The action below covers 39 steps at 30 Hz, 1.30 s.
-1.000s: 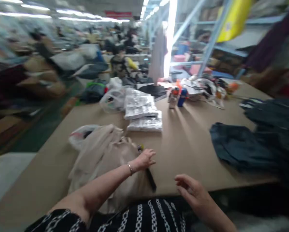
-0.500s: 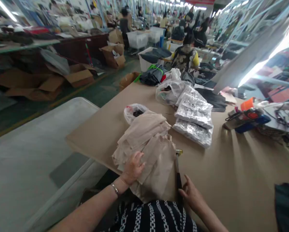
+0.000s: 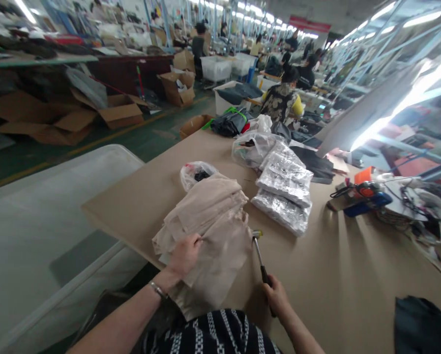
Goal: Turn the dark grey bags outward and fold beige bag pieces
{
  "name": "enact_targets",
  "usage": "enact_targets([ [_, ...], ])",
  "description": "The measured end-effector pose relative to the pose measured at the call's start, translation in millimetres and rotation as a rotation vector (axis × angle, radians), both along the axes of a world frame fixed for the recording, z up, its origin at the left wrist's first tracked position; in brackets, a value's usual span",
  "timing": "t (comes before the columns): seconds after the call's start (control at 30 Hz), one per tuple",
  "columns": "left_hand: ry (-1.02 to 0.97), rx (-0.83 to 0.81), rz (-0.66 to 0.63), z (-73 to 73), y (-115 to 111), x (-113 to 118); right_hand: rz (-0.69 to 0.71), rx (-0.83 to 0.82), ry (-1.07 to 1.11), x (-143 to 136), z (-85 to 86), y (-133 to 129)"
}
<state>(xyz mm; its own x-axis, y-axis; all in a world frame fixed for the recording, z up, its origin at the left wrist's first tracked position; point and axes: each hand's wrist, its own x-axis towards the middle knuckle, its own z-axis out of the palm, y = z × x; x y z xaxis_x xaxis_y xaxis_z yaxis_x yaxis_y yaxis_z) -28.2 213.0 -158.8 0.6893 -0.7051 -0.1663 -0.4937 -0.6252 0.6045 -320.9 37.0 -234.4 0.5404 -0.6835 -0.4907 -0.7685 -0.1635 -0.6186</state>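
A pile of beige cloth pieces (image 3: pixel 215 216) lies near the table edge in front of me. My left hand (image 3: pixel 185 255) is on the pile's near left part, fingers curled together on the cloth; the fingertips are partly hidden. To the right of the pile, a small hammer (image 3: pixel 258 251) with a dark handle and a yellowish head lies slanted, its head close to the cloth's right edge. My right hand (image 3: pixel 277 294) is wrapped around the hammer's handle.
Behind the cloth sit a clear plastic bag with dark items (image 3: pixel 196 174) and shiny plastic-wrapped packs (image 3: pixel 284 187). Toward the right are a blue-and-black device (image 3: pixel 367 202) and an orange container (image 3: pixel 364 175). Dark fabric (image 3: pixel 414 324) lies at lower right. A white bin (image 3: pixel 76 196) adjoins the table's left.
My right hand has closed around the hammer's handle, and the handle has swung so that it slants to the right. My left hand's fingers have curled in on the cloth. The view has shifted slightly.
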Motion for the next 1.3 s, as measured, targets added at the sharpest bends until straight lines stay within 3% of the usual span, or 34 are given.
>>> enact_targets([
  [0.07,0.096,-0.035,0.049,6.3,-1.1,1.7,-0.069,0.005,-0.054,-11.8,-1.7,-5.0],
  [0.17,0.406,-0.186,0.115,22.4,-8.4,-0.2,-0.167,0.002,-0.150,-28.7,-3.1,-7.2],
  [0.27,0.713,-0.260,0.154,47.1,-24.3,-7.8,-0.237,0.002,-0.234,-42.0,-3.7,-9.9],
  [0.4,0.934,-0.327,0.251,78.2,-49.3,-19.3,-0.272,0.019,-0.318,-46.7,-7.2,-16.6],
  [0.6,1.146,-0.528,0.403,106.9,-78.7,-29.8,-0.254,0.023,-0.441,-5.1,-8.9,-26.1],
  [0.73,1.273,-0.574,0.399,118.6,-94.9,-31.5,-0.256,-0.008,-0.510,30.6,14.5,-38.1],
  [0.87,1.378,-0.581,0.382,116.9,-105.6,-29.7,-0.187,0.012,-0.585,50.8,69.5,-38.8],
  [0.97,1.432,-0.587,0.403,106.0,-115.6,-33.1,-0.180,-0.033,-0.718,64.9,117.4,-30.4],
  [1.07,1.508,-0.624,0.373,93.1,-128.2,-45.1,-0.134,-0.053,-0.772,81.0,147.4,-25.9],
  [1.17,1.604,-0.601,0.282,84.1,-138.7,-61.3,-0.138,0.056,-0.733,91.0,149.0,-30.9],
  [1.3,1.620,-0.527,0.187,77.5,-145.1,-78.0,-0.352,0.275,-0.801,87.9,130.0,-43.5],
])
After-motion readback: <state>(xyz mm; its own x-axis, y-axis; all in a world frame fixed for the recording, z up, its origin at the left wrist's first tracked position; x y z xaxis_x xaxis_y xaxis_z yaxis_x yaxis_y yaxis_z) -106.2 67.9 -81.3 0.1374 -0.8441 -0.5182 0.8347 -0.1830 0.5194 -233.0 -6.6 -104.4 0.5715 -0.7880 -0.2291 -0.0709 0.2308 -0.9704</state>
